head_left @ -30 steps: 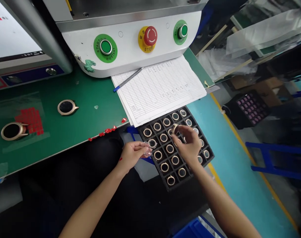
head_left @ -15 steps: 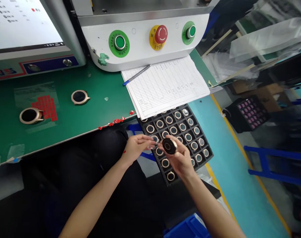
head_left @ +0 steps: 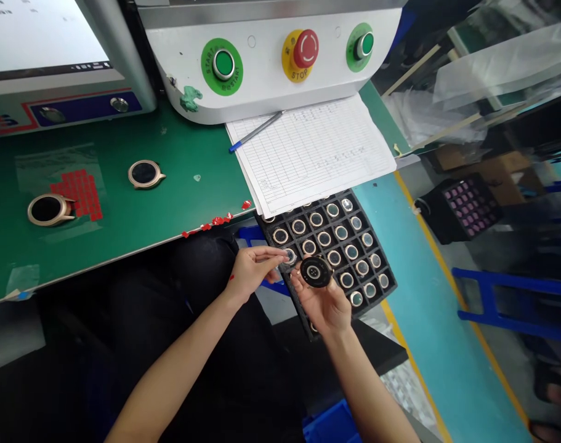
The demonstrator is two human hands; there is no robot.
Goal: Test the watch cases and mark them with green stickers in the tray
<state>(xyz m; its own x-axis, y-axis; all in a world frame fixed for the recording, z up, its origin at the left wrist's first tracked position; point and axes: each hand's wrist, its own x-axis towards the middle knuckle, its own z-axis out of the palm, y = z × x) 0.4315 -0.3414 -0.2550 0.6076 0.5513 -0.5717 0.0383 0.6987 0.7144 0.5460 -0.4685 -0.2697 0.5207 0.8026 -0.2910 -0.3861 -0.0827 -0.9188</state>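
Observation:
My right hand [head_left: 326, 307] grips a round smartwatch case [head_left: 315, 272], its black back with the ring-shaped sensor turned up toward me. To the left of it, my left hand [head_left: 255, 267] has thumb and fingers pinched together; anything between the tips is too small to make out. A small red piece sticks to the left wrist. Below both hands lies a black compartment tray [head_left: 391, 278] with many round watch cases in its cells. The right hand and its case cover part of it.
Two gold-rimmed watch cases, a left one [head_left: 46, 210] and a right one [head_left: 145, 175], lie on the green table [head_left: 178, 191]. A sheet of red stickers [head_left: 84, 192] is beside them. Printed forms [head_left: 312, 154] with a pen [head_left: 256, 132] overlap the tray. The button panel [head_left: 262, 80] stands behind.
The watch case in my right hand has tilted, so its back now faces me more squarely. My left hand stays pinched near it. The view has shifted slightly.

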